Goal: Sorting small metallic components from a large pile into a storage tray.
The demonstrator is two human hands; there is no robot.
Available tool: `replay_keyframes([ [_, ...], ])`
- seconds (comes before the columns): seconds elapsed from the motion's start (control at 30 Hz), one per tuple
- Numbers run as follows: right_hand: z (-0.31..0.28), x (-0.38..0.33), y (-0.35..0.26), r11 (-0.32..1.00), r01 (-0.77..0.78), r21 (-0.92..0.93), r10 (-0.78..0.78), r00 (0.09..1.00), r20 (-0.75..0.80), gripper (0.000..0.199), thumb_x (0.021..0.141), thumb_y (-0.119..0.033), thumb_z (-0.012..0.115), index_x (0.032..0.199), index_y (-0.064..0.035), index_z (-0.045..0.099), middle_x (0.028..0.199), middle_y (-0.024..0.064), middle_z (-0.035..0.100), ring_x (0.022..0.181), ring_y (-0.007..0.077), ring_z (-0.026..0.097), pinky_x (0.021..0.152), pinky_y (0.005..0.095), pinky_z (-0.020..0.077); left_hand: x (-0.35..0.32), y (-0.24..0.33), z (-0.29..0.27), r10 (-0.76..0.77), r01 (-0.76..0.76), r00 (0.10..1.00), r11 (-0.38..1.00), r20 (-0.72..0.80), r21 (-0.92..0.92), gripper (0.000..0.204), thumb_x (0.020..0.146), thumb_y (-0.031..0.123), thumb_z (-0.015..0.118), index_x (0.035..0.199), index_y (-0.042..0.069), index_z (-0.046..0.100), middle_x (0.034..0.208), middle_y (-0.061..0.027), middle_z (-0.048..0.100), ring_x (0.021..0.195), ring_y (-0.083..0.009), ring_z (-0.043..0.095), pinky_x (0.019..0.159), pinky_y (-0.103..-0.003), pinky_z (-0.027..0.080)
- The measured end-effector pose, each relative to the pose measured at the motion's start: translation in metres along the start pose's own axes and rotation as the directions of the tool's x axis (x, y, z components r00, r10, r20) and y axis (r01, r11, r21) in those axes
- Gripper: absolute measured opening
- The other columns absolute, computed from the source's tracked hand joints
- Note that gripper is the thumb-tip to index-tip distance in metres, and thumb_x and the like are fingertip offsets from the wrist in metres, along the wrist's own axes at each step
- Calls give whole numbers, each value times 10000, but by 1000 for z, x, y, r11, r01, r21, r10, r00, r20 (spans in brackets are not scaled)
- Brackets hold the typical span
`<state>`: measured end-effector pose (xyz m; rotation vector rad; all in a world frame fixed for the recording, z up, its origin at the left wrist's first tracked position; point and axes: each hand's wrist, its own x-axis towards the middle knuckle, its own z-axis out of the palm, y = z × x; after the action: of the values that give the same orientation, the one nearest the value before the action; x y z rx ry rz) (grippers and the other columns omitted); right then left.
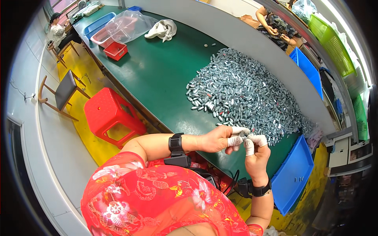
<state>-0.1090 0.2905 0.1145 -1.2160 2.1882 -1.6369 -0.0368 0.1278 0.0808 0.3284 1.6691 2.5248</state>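
My left hand point(219, 139) and my right hand point(257, 156) meet just above the near edge of a heap of small silvery metal pieces point(240, 92). White finger covers wrap several fingertips on both hands. Pinched between the fingertips of both hands is a small silvery metal piece point(245, 136), mostly hidden by the fingers. The heap spreads over the right part of the green table point(157, 86), with a few reddish bits among the pieces.
A blue tray point(289, 177) with a few small pieces lies at the right. Far left on the table are a red basket point(115, 50), a pink basket point(103, 36), a plastic bag point(128, 25) and a white cloth point(162, 30). A red stool point(112, 116) stands beside the table. Other people sit beyond.
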Motion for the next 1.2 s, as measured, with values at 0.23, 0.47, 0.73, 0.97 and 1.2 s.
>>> replay_keyframes([
  [0.23, 4, -3, 8, 925, -203, 320, 207, 978, 23, 91, 903, -136, 530, 871, -64, 484, 688, -9, 501, 559, 50, 436, 473, 202, 355, 3, -4, 2, 199, -171, 979, 930, -53, 326, 486, 888, 101, 531, 1337, 54, 349, 861, -15, 558, 737, -89, 529, 698, -251, 459],
  [0.47, -3, 3, -2, 432, -564, 704, 553, 782, 286, 82, 891, -121, 548, 864, -65, 494, 688, -6, 510, 549, 46, 438, 474, 200, 355, 17, -22, 3, 461, -397, 887, 745, 16, 536, 480, 878, 95, 544, 1324, 65, 367, 898, -21, 568, 771, -105, 538, 718, -261, 459],
  [0.73, -33, -42, 27, 991, -126, -49, 107, 952, -286, 135, 936, -161, 438, 838, -73, 469, 669, -26, 456, 537, 30, 381, 468, 189, 318, 29, -29, -13, -53, 102, 966, 978, -252, 182, 347, 930, 248, 459, 1256, 130, 447, 680, 34, 458, 570, -59, 429, 531, -224, 397],
  [0.97, -217, -84, 140, 604, -517, -607, -125, 690, -713, 247, 844, -138, 559, 1044, 5, 567, 852, 127, 612, 772, 186, 560, 716, 307, 452, -18, -65, -78, -94, 266, 840, 930, -534, 254, 406, 870, 139, 543, 1256, 48, 453, 797, -23, 566, 645, -77, 527, 577, -205, 450],
  [1.2, -132, -32, 133, 719, -479, -503, 318, 871, -374, 218, 794, -164, 599, 944, -14, 651, 890, 137, 665, 832, 218, 635, 758, 290, 476, -21, -83, -77, -20, 267, 778, 916, -628, 301, 437, 855, 80, 565, 1265, 10, 429, 798, -31, 570, 623, -73, 537, 530, -203, 447],
])
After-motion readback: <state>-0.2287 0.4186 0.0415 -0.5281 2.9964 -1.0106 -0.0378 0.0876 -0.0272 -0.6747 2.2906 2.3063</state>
